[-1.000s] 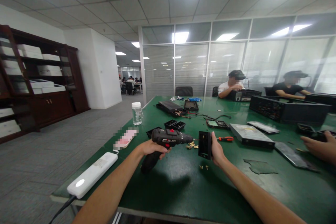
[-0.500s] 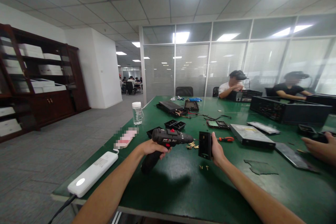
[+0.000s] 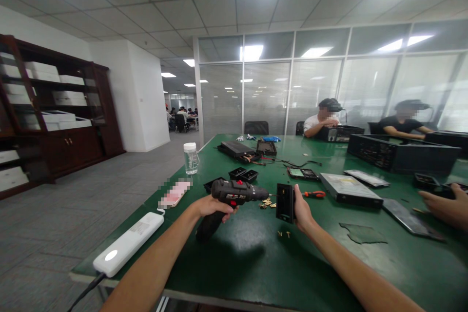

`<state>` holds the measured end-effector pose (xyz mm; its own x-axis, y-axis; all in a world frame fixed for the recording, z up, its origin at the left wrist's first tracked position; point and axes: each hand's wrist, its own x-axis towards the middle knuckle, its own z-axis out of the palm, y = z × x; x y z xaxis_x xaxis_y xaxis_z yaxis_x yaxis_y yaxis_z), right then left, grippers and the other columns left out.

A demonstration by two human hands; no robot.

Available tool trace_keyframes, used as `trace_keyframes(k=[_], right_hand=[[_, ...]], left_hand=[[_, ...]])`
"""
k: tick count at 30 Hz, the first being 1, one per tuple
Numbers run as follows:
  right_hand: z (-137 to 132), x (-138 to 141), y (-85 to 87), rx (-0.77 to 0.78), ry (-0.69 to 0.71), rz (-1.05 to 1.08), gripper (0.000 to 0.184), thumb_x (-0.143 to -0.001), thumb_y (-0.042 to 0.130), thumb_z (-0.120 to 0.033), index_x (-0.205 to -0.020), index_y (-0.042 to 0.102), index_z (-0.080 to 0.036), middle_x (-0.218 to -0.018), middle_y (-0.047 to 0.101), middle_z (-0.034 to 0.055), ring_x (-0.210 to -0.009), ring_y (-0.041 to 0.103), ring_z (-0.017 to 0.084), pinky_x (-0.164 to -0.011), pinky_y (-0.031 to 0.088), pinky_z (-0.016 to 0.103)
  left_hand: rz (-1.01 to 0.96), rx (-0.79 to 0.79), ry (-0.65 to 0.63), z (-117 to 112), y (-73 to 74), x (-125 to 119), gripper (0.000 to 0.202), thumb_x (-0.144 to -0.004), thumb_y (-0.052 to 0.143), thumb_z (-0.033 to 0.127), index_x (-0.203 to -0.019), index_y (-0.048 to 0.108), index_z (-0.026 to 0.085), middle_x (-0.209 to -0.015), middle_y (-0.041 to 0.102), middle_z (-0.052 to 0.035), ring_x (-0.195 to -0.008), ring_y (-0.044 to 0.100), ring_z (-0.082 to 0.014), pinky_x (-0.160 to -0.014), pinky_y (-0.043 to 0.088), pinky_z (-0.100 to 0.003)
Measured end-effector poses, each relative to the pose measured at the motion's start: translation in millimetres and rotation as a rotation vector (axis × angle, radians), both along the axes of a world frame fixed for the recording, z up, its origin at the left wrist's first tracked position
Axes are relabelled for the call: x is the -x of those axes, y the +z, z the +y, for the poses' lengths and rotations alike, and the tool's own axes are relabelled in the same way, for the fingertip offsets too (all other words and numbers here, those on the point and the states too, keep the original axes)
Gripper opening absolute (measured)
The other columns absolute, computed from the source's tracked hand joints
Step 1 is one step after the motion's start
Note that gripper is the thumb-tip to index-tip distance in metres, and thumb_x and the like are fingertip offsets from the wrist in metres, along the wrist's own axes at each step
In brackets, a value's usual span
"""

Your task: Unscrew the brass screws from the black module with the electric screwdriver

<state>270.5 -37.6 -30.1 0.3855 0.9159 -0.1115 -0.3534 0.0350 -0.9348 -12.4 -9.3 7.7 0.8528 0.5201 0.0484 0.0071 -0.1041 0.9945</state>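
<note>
Green table (image 3: pixel 310 273) beneath, left hand (image 3: pixel 212 205) clasps drill (image 3: pixel 232 192), right hand (image 3: pixel 302 208) grips box (image 3: pixel 284 204).

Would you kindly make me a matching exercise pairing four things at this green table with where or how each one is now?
Things:
1. cordless drill
2. water bottle
3. black plastic housing
4. screwdriver

States:
A. orange and black handle, lying down
B. held in the right hand
C. held in the left hand
D. transparent, standing upright

Pairs: 1-C, 2-D, 3-B, 4-A
</note>
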Motion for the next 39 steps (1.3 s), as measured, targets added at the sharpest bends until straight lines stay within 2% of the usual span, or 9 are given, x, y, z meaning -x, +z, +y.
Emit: trace_keyframes(k=[10, 28, 39], right_hand=[[3.3, -3.0, -3.9, 0.001, -0.008, -0.013, 0.05, -0.065, 0.046, -0.06, -0.078, 0.06, -0.015, -0.062, 0.062, 0.0039, -0.055, 0.058, 0.018, -0.056, 0.047, 0.031], [2.4, -2.4, -3.3, 0.017, 0.003, -0.004, 0.052, -0.062, 0.046, -0.063, -0.077, 0.06, -0.015, -0.06, 0.062, 0.0033, -0.054, 0.058, 0.018, -0.052, 0.047, 0.03], [6.7, -5.6, -9.1, -0.003, 0.0, -0.03, 0.054, -0.063, 0.044, -0.063, -0.079, 0.06, -0.014, -0.061, 0.061, 0.0031, -0.054, 0.058, 0.017, -0.053, 0.046, 0.03]], left_hand=[[0.001, 0.009, -0.014, 1.6, -0.7, 0.2, 0.034, -0.064, 0.062, 0.026, -0.091, 0.053, 0.007, -0.08, 0.051, -0.007, -0.053, 0.048, -0.0085, -0.051, 0.041, -0.024], [-0.005, 0.013, -0.002, 0.2, -0.3, 0.3, 0.034, -0.063, 0.063, 0.026, -0.091, 0.054, 0.008, -0.08, 0.051, -0.0071, -0.053, 0.048, -0.0082, -0.052, 0.041, -0.024], [-0.012, 0.015, -0.035, 1.9, -1.3, 0.4, 0.033, -0.064, 0.061, 0.025, -0.091, 0.054, 0.007, -0.081, 0.051, -0.0073, -0.053, 0.047, -0.0079, -0.051, 0.041, -0.023]])
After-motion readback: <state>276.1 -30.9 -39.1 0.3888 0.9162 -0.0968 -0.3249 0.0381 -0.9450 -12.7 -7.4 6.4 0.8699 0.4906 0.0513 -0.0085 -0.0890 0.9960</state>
